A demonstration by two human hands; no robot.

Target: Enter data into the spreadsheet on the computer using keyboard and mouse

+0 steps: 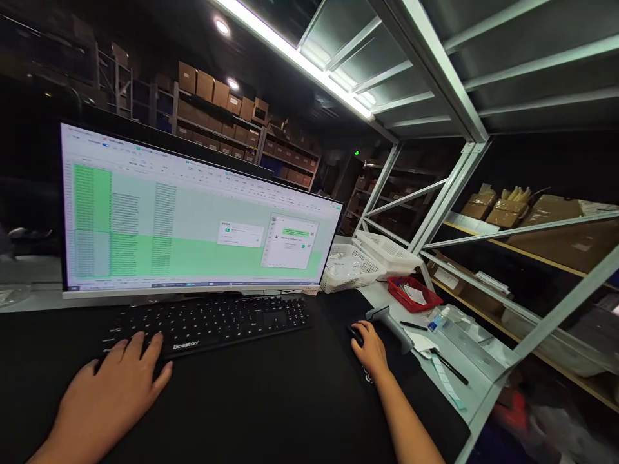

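My left hand (116, 380) rests at the lower left part of the black keyboard (217, 325), its fingers spread over the front-left keys and its thumb lying out to the side. Over at the right, my right hand (371, 351) is wrapped over a dark computer mouse (356, 335), most of which the fingers and palm hide. Both lie on a wide black desk mat (251, 406). Behind the keyboard stands a wide monitor (193, 258) lit with a green-shaded spreadsheet and two small pop-up windows.
Just right of the mouse lies a grey handheld scanner (394, 328). White baskets (348, 277) and a red tray (411, 296) sit further back. Pens (452, 368), paper strips and a small bottle (438, 320) lie at the right. Metal shelving (445, 193) with cardboard boxes rises beyond.
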